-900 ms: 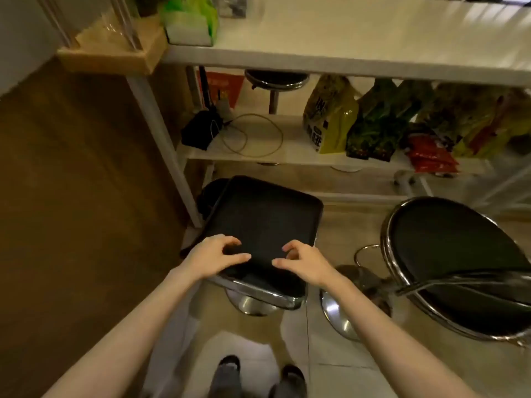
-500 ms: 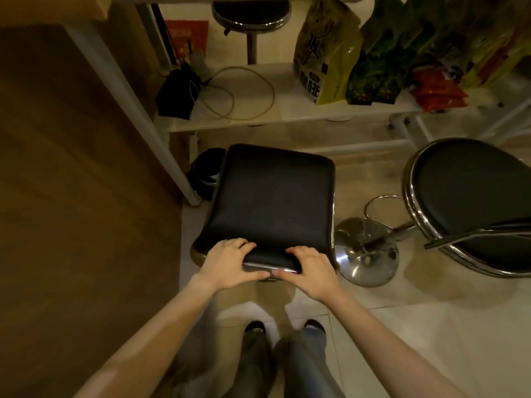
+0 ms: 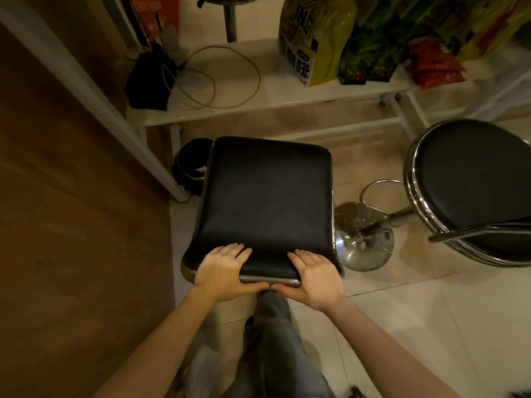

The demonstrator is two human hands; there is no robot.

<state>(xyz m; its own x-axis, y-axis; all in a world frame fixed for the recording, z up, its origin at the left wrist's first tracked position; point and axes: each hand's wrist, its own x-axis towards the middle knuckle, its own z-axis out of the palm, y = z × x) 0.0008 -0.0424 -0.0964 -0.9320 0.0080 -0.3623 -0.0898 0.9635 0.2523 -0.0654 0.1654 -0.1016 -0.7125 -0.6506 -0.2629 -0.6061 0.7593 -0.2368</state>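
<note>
A square black padded stool seat [image 3: 267, 196] with a chrome rim stands right in front of me. My left hand [image 3: 221, 268] holds its near left edge, fingers lying on the cushion and thumb along the chrome front rim. My right hand [image 3: 314, 275] holds the near right edge the same way, and the two thumbs almost meet at the middle of the rim. My trouser legs [image 3: 275, 340] show below the seat.
A round black stool [image 3: 477, 182] stands at the right, its chrome base [image 3: 363, 237] close to the square seat. A black bin [image 3: 191, 165] sits behind the seat's far left corner. A low white shelf [image 3: 287, 90] carries cables and snack bags [image 3: 316, 38]. A wooden panel [image 3: 71, 225] lines the left.
The seat has come closer to me and away from the shelf. My hands have gone from curled fingertips on the seat to fingers laid flat on its near edge with thumbs along the rim.
</note>
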